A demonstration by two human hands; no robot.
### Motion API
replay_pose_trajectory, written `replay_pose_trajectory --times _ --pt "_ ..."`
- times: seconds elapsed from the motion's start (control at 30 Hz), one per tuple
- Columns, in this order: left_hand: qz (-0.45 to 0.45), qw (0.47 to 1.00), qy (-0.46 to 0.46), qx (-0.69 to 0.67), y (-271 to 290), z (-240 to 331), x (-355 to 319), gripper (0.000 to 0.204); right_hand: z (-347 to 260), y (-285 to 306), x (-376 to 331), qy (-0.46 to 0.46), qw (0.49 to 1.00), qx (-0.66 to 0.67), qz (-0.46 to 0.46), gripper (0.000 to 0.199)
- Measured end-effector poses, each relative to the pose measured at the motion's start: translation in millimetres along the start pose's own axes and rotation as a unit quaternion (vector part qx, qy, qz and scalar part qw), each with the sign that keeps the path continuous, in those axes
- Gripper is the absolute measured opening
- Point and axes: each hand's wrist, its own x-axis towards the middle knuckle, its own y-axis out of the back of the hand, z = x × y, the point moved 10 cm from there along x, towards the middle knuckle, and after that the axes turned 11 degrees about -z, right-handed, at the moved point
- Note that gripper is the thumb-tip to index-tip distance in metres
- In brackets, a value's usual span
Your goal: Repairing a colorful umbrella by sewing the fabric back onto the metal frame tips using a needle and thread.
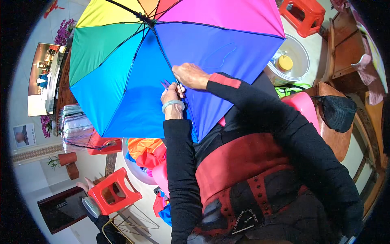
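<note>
A rainbow-coloured umbrella [142,81] lies open before me, its inner side with black ribs [136,61] facing me. My left hand [170,94], a pale bangle on its wrist, is closed at a rib between the blue and purple panels, pinching the umbrella there. Two thin purple prongs [164,84] stick out beside its fingers; their kind is unclear. Just above it, my right hand [190,76] is closed in a pinch near the same rib; what its fingertips hold is hidden. A light-blue thread [223,61] loops over the purple panel to the right of that hand.
A white bucket [304,61] containing a yellow-lidded jar [285,63] stands at right, below a red stool [304,16]. Colourful fabric [148,152] fills a basin at lower left, near another red stool [113,191]. A black mesh-like item [337,114] rests on brown seating at right.
</note>
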Motion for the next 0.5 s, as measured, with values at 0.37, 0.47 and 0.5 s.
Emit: replay_pose_trajectory --times 0.37,0.47,0.5 --pt "-0.097 0.995 0.028 -0.001 -9.6 -3.6 7.7 0.012 27.7 -31.1 -12.1 -0.152 0.948 0.229 -0.159 0.015" --pt "-0.007 1.000 -0.005 -0.021 -9.3 -4.2 -1.7 0.012 34.9 -18.9 -11.3 -0.136 0.965 0.201 -0.100 0.016" --pt "-0.010 1.000 -0.006 -0.024 -17.0 -2.1 -3.6 0.012 26.1 6.3 -9.2 -0.067 0.996 0.053 -0.027 0.016"
